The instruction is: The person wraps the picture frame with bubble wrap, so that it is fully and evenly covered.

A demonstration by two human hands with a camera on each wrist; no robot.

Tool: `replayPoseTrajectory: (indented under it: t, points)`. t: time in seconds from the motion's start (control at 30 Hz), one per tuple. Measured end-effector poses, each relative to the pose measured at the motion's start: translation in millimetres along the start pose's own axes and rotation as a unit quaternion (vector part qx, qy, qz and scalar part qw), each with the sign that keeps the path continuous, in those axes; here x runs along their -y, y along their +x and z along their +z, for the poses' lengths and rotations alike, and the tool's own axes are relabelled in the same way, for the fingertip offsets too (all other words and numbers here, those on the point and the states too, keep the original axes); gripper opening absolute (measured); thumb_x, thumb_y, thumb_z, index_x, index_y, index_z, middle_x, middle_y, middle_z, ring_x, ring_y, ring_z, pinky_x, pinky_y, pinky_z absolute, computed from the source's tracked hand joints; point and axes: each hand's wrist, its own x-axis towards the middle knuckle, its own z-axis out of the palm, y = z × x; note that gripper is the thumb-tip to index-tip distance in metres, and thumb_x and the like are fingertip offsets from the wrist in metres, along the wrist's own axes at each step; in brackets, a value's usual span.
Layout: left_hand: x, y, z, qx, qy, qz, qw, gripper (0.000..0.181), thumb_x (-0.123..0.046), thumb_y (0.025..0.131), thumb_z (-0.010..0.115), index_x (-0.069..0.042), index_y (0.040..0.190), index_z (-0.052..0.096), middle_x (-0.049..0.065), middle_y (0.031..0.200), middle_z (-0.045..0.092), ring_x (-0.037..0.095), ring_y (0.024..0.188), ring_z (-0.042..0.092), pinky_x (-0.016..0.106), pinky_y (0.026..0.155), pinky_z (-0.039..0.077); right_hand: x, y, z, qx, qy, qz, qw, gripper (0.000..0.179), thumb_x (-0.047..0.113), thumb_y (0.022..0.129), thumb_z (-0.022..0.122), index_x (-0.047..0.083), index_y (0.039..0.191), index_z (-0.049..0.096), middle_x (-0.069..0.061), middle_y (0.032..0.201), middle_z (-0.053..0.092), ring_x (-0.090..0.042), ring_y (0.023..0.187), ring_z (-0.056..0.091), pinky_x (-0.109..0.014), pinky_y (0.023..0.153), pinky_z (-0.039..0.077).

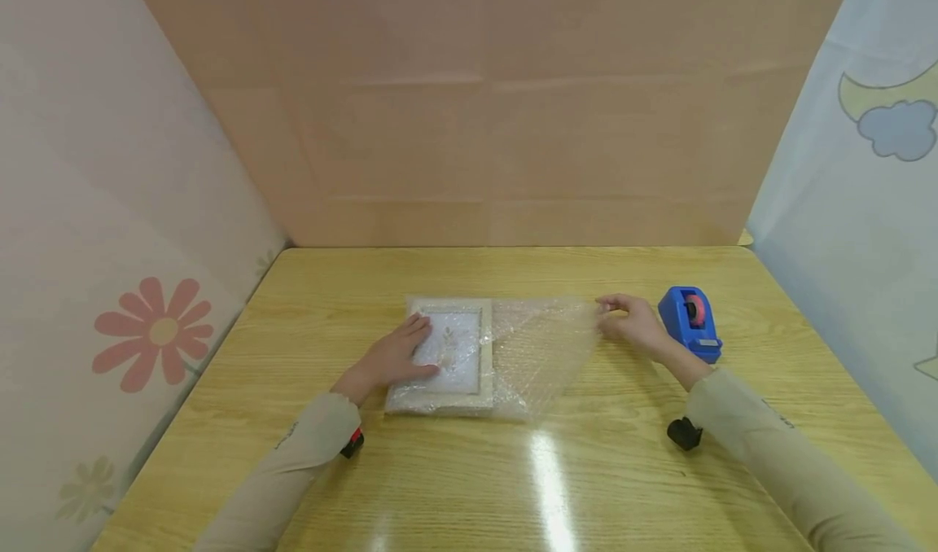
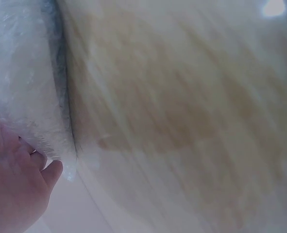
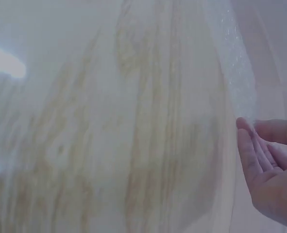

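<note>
A pale picture frame (image 1: pixel 469 399) lies flat on the table, inside clear bubble wrap (image 1: pixel 538 340) that stretches out to its right. My left hand (image 1: pixel 396 352) rests on the frame's left side with its fingers spread over the wrapped surface. The right hand (image 1: pixel 632 322) pinches the right edge of the bubble wrap between thumb and fingers. In the right wrist view the fingertips (image 3: pixel 245 128) meet on the film's edge. The left wrist view has the left hand (image 2: pixel 17 184) against the wrapped side of the frame.
A blue tape dispenser (image 1: pixel 677 312) with a pink roll stands just right of the right hand. The wooden table (image 1: pixel 454 487) ends at a brown backing sheet (image 1: pixel 484 145). Decorated panels (image 1: pixel 59 234) flank both sides.
</note>
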Motion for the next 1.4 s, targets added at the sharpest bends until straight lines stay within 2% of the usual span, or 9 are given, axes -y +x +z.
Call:
replayPoseTrajectory:
  t: [0.23, 0.37, 0.5, 0.63, 0.87, 1.0, 1.23, 1.4]
  points:
    - [1.7, -1.1, -0.6, 0.001, -0.007, -0.003, 1.0, 0.084, -0.05, 0.081, 0.059, 0.0, 0.141, 0.027, 0.011, 0.149, 0.019, 0.025, 0.138, 0.009, 0.04, 0.11, 0.016, 22, 4.8, 8, -0.01, 0.06, -0.025, 0.9979, 0.05, 0.011, 0.088, 0.059, -0.004, 0.132, 0.042, -0.018, 0.118, 0.047, -0.002, 0.086, 0.061, -0.035, 0.076, 0.053]
    - [1.9, -1.9, -0.7, 0.001, -0.006, -0.007, 1.0, 0.085, -0.051, 0.081, 0.059, -0.001, 0.141, 0.027, 0.01, 0.15, 0.018, 0.024, 0.138, 0.008, 0.04, 0.11, 0.016, 39, 10.5, 19, -0.006, 0.104, -0.055, 0.993, 0.047, 0.009, 0.088, 0.059, -0.006, 0.13, 0.042, -0.017, 0.117, 0.048, -0.001, 0.086, 0.062, -0.038, 0.081, 0.051]
    - [1.2, -2.2, -0.7, 0.002, -0.01, -0.01, 0.9999, 0.084, -0.05, 0.081, 0.059, -0.001, 0.141, 0.027, 0.01, 0.15, 0.018, 0.025, 0.138, 0.008, 0.04, 0.11, 0.016, 59, 14.8, 34, 0.0, 0.143, -0.091, 0.9856, 0.045, 0.005, 0.088, 0.058, -0.008, 0.128, 0.043, -0.009, 0.111, 0.05, -0.003, 0.086, 0.062, -0.033, 0.079, 0.052]
    - [0.9, -1.8, -0.5, 0.002, -0.01, -0.011, 0.9999, 0.083, -0.05, 0.082, 0.059, -0.001, 0.141, 0.027, 0.01, 0.15, 0.018, 0.024, 0.138, 0.008, 0.04, 0.11, 0.016, 78, 21.1, 50, 0.008, 0.179, -0.105, 0.9782, 0.043, 0.001, 0.087, 0.058, -0.009, 0.126, 0.044, -0.006, 0.11, 0.049, -0.005, 0.084, 0.062, -0.025, 0.074, 0.052]
    - [1.4, -0.2, 0.5, -0.001, -0.007, -0.008, 0.9999, 0.083, -0.051, 0.081, 0.059, -0.001, 0.141, 0.029, 0.011, 0.149, 0.019, 0.025, 0.138, 0.009, 0.04, 0.11, 0.016, 105, 33.5, 84, 0.023, 0.231, -0.096, 0.968, 0.041, -0.005, 0.085, 0.056, -0.008, 0.125, 0.046, -0.012, 0.111, 0.049, -0.008, 0.082, 0.062, -0.025, 0.074, 0.053]
    - [1.2, 1.1, 1.6, -0.002, -0.004, -0.008, 1.0, 0.083, -0.051, 0.081, 0.059, 0.0, 0.14, 0.029, 0.011, 0.149, 0.019, 0.025, 0.138, 0.009, 0.039, 0.11, 0.016, 116, 39.2, 105, 0.026, 0.241, -0.101, 0.9649, 0.039, -0.006, 0.085, 0.056, -0.009, 0.123, 0.047, -0.01, 0.108, 0.051, -0.008, 0.08, 0.062, -0.025, 0.072, 0.053]
    - [1.3, 2.4, 2.4, -0.003, 0.001, -0.008, 1.0, 0.082, -0.05, 0.082, 0.059, -0.001, 0.141, 0.029, 0.01, 0.149, 0.019, 0.025, 0.138, 0.01, 0.04, 0.109, 0.018, 123, 47.9, 142, 0.031, 0.286, -0.058, 0.956, 0.038, -0.01, 0.083, 0.056, -0.008, 0.12, 0.051, -0.007, 0.1, 0.055, -0.015, 0.081, 0.062, -0.029, 0.074, 0.053]
    - [0.3, 3.1, 1.9, -0.004, -0.001, -0.014, 0.9999, 0.083, -0.051, 0.081, 0.059, -0.003, 0.141, 0.029, 0.009, 0.149, 0.019, 0.024, 0.138, 0.01, 0.04, 0.109, 0.019, 117, 49.0, 162, 0.053, 0.255, -0.048, 0.9643, 0.038, -0.009, 0.083, 0.057, -0.007, 0.12, 0.052, -0.015, 0.106, 0.056, -0.018, 0.083, 0.062, -0.031, 0.076, 0.053]
